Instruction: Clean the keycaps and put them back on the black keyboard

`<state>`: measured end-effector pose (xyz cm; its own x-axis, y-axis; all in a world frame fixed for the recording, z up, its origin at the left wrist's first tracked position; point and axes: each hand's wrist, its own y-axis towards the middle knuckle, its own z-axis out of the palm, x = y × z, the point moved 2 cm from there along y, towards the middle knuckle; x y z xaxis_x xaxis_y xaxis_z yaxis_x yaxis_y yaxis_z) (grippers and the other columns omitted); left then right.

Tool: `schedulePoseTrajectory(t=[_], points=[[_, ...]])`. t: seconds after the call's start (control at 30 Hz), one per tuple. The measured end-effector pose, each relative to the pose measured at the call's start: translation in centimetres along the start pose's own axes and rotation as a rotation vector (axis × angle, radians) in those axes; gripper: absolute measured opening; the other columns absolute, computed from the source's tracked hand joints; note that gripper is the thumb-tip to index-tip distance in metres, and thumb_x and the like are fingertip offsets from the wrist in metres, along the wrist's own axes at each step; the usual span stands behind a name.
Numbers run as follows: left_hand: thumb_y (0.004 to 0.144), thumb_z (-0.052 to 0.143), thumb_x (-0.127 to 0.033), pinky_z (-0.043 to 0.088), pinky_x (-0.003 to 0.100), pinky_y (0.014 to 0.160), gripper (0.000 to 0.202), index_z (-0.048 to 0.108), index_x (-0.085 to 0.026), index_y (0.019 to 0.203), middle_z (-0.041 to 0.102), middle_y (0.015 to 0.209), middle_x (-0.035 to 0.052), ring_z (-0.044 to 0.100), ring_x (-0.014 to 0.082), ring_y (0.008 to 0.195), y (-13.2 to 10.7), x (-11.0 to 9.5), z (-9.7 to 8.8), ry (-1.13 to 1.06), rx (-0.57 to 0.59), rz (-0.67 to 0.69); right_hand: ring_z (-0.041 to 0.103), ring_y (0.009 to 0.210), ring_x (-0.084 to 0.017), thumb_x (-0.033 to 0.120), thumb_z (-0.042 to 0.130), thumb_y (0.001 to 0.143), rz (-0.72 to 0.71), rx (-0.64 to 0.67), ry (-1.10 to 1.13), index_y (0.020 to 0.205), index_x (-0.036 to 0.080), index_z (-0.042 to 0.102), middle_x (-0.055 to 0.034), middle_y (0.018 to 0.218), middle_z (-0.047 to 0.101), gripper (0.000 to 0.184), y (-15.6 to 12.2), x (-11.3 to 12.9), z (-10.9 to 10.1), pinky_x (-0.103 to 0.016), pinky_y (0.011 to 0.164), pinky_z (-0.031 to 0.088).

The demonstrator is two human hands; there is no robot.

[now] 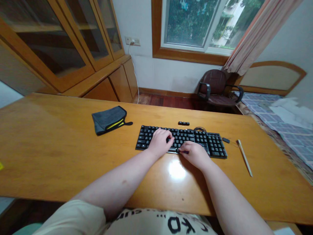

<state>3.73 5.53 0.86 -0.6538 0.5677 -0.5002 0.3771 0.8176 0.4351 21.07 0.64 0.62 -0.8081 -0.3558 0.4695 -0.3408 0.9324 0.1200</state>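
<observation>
A black keyboard (143, 137) lies on the wooden table, its long side facing me. My left hand (160, 141) rests on its left-middle keys, with the fingers loosely bent and the thumb apart from them. At the front edge, near the space bar (172, 149), the thumb and forefinger of my right hand (193, 151) are pinched together. Whatever sits between those fingertips is too small and hidden to make out. Behind the keyboard, three loose black keycaps (184, 123) stand in a row.
A folded grey cloth (110, 119) with a yellow inside lies to the left on the table (61, 153). To the right are a small black piece (226, 140) and a thin pale stick-like brush (244, 158). A coiled black cable (200, 129) sits behind the keyboard. Beyond stands an armchair (215, 83).
</observation>
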Motion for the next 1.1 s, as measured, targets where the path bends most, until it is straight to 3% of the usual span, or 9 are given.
schedulePoseTrajectory(t=[0.17, 0.27, 0.43, 0.6, 0.7, 0.87, 0.93, 1.0, 1.1], points=[[0.080, 0.055, -0.029, 0.031, 0.042, 0.102, 0.011, 0.062, -0.021, 0.082, 0.064, 0.086, 0.0018, 0.054, 0.0178, 0.090, -0.2, -0.3, 0.5, -0.028, 0.130, 0.105, 0.062, 0.078, -0.013, 0.019, 0.056, 0.081, 0.029, 0.036, -0.111, 0.079, 0.026, 0.073, 0.0001, 0.088, 0.068, 0.019, 0.0, 0.6, 0.1, -0.022, 0.067, 0.045], [0.079, 0.054, -0.030, 0.025, 0.045, 0.106, 0.021, 0.063, -0.022, 0.097, 0.064, 0.101, 0.0043, 0.053, 0.0202, 0.102, -0.5, -0.8, 0.7, -0.007, 0.208, 0.160, 0.062, 0.078, -0.014, 0.022, 0.052, 0.084, 0.032, 0.050, -0.197, 0.081, 0.027, 0.073, -0.0007, 0.092, 0.066, 0.022, 0.0, 1.0, 0.0, -0.023, 0.063, 0.044], [0.079, 0.053, -0.037, 0.011, 0.050, 0.111, 0.055, 0.043, -0.023, 0.132, 0.041, 0.140, 0.0091, 0.030, 0.0269, 0.131, -0.8, -1.4, 0.8, 0.095, 0.339, 0.259, 0.060, 0.074, -0.015, 0.024, 0.052, 0.083, 0.036, 0.097, -0.279, 0.078, 0.026, 0.073, -0.0030, 0.089, 0.064, 0.021, -0.1, 1.6, -0.2, -0.024, 0.059, 0.041], [0.068, 0.060, -0.057, 0.005, 0.054, 0.110, 0.087, 0.027, -0.023, 0.140, 0.023, 0.149, 0.0129, 0.016, 0.0322, 0.137, -1.0, -1.3, 1.5, 0.189, 0.440, 0.319, 0.060, 0.072, -0.015, 0.024, 0.054, 0.081, 0.006, 0.057, -0.203, 0.078, 0.026, 0.073, -0.0024, 0.086, 0.063, 0.019, -0.2, 1.1, -0.4, -0.025, 0.058, 0.042], [0.063, 0.061, -0.063, 0.005, 0.055, 0.109, 0.096, 0.024, -0.023, 0.142, 0.021, 0.150, 0.0155, 0.014, 0.0340, 0.137, -1.1, -1.1, 2.0, 0.260, 0.433, 0.283, 0.060, 0.074, -0.015, 0.025, 0.054, 0.081, -0.014, -0.081, -0.063, 0.085, 0.025, 0.072, -0.0025, 0.086, 0.064, 0.018, -0.2, 0.4, -0.8, -0.026, 0.063, 0.045], [0.064, 0.057, -0.068, 0.010, 0.055, 0.108, 0.094, 0.024, -0.025, 0.141, 0.020, 0.150, 0.0145, 0.018, 0.0351, 0.136, 0.9, -1.2, 2.3, 0.298, 0.430, 0.266, 0.060, 0.079, -0.018, 0.028, 0.053, 0.083, 0.018, -0.485, 0.213, 0.094, 0.022, 0.068, -0.0045, 0.084, 0.065, 0.020, -0.3, -1.1, -2.0, -0.031, 0.074, 0.046], [0.073, 0.050, -0.064, 0.017, 0.051, 0.108, 0.079, 0.030, -0.024, 0.139, 0.028, 0.147, 0.0138, 0.026, 0.0329, 0.133, 3.1, -0.8, 2.4, 0.287, 0.428, 0.214, 0.059, 0.084, -0.019, 0.027, 0.052, 0.082, 0.077, -0.615, 0.308, 0.094, 0.022, 0.067, -0.0050, 0.088, 0.065, 0.020, -0.3, -1.9, -2.1, -0.034, 0.079, 0.045], [0.083, 0.045, -0.049, 0.026, 0.046, 0.105, 0.057, 0.042, -0.020, 0.132, 0.043, 0.137, 0.0148, 0.039, 0.0297, 0.126, 5.9, 0.1, 2.7, 0.306, 0.398, 0.057, 0.058, 0.088, -0.021, 0.024, 0.051, 0.079, 0.178, -0.706, 0.427, 0.094, 0.021, 0.064, -0.0056, 0.092, 0.064, 0.021, -0.2, -3.0, -1.8, -0.037, 0.082, 0.043], [0.083, 0.049, -0.031, 0.038, 0.041, 0.097, 0.038, 0.057, -0.019, 0.119, 0.057, 0.122, 0.0127, 0.051, 0.0278, 0.114, 9.5, 1.4, 3.8, 0.306, 0.445, -0.059, 0.056, 0.089, -0.021, 0.018, 0.051, 0.067, 0.328, -0.833, 0.589, 0.096, 0.019, 0.055, -0.0052, 0.094, 0.060, 0.029, -0.2, -4.8, -0.9, -0.038, 0.084, 0.042]])
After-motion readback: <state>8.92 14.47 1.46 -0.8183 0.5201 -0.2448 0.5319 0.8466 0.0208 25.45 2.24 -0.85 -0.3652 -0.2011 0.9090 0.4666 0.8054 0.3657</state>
